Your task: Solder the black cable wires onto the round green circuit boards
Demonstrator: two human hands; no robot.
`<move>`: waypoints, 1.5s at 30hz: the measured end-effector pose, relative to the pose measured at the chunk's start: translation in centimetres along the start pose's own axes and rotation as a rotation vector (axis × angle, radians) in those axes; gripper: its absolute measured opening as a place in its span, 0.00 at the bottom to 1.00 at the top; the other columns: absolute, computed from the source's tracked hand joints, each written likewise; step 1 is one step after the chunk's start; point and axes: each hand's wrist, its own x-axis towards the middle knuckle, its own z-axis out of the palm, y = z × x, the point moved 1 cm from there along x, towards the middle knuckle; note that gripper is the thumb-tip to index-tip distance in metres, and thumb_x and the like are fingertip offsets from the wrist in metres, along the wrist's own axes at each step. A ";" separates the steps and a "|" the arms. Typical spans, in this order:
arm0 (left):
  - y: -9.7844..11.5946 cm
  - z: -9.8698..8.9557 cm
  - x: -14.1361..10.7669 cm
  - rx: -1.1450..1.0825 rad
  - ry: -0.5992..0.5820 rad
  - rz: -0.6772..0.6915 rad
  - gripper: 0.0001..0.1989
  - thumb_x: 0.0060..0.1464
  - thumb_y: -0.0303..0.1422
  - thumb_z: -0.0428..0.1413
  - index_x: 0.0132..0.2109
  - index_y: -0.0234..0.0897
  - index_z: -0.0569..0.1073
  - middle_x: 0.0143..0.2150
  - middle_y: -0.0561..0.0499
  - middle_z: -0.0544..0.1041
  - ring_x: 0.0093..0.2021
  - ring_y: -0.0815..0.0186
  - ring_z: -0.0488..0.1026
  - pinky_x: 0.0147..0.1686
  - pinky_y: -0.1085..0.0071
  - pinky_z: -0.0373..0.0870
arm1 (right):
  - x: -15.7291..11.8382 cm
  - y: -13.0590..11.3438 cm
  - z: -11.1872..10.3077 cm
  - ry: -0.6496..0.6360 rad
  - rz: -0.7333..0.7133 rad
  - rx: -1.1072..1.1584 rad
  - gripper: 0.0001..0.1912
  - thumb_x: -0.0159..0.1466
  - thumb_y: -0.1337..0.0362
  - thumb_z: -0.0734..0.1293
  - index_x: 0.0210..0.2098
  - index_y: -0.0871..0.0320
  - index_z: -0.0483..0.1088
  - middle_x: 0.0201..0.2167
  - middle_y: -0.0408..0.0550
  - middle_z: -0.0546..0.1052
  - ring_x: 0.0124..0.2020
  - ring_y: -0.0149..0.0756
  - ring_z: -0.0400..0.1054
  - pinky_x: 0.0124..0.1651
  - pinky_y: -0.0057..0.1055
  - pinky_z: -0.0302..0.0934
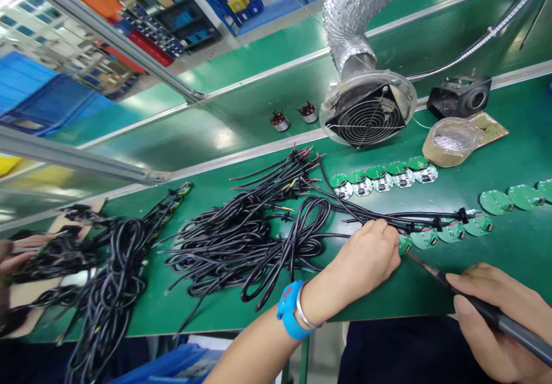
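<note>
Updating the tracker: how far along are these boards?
Looks done: three boards beyond the left hand, cable ends meeting them.
In hand: right hand holds soldering iron, tip near the board beside the left hand.
Apparently left: cable-free far-right boards; piled cables.

left hand [371,254] hiding its grip, rightmost green board [545,190] cut off, shelves [183,13] blurred

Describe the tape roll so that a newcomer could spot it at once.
Start from the round fan under the silvery foil duct. Just right of it, on the green table, sits the tan tape roll. Unlike the angular black holder behind it, it is ring-shaped, with silvery bits inside.
</note>
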 end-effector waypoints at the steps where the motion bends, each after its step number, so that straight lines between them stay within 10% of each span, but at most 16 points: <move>1: 0.0 0.0 0.0 -0.004 -0.001 0.003 0.05 0.61 0.26 0.51 0.36 0.35 0.69 0.34 0.49 0.70 0.36 0.62 0.69 0.42 0.66 0.71 | -0.1 0.1 0.2 0.009 -0.001 0.005 0.10 0.63 0.70 0.63 0.43 0.55 0.72 0.29 0.46 0.76 0.28 0.35 0.73 0.29 0.32 0.68; 18: 0.0 0.3 0.2 0.030 0.048 -0.006 0.05 0.60 0.25 0.51 0.35 0.34 0.70 0.33 0.49 0.71 0.35 0.62 0.69 0.39 0.67 0.71 | -0.3 -0.6 1.6 0.072 -0.272 -0.093 0.11 0.59 0.76 0.66 0.41 0.62 0.73 0.28 0.46 0.76 0.27 0.32 0.71 0.32 0.30 0.69; 28: -0.1 0.3 0.0 0.025 0.043 0.007 0.06 0.60 0.25 0.50 0.35 0.34 0.70 0.33 0.48 0.71 0.35 0.62 0.70 0.39 0.67 0.70 | -0.7 1.2 0.1 0.137 0.021 0.178 0.13 0.60 0.73 0.64 0.43 0.57 0.73 0.35 0.48 0.77 0.39 0.38 0.75 0.39 0.33 0.73; 32: -0.1 -0.7 -0.6 0.024 0.004 0.037 0.03 0.58 0.27 0.54 0.41 0.34 0.71 0.37 0.49 0.73 0.38 0.62 0.71 0.41 0.67 0.70 | -0.9 2.2 1.0 0.155 0.129 0.359 0.14 0.61 0.74 0.65 0.44 0.55 0.75 0.32 0.48 0.74 0.39 0.43 0.74 0.50 0.50 0.73; 45: 0.0 0.6 -1.4 0.263 0.025 0.093 0.08 0.68 0.31 0.46 0.40 0.36 0.68 0.37 0.49 0.70 0.38 0.61 0.67 0.36 0.65 0.69 | -0.6 2.2 1.6 0.085 0.006 0.338 0.16 0.58 0.78 0.65 0.44 0.61 0.73 0.31 0.43 0.71 0.29 0.29 0.67 0.60 0.51 0.68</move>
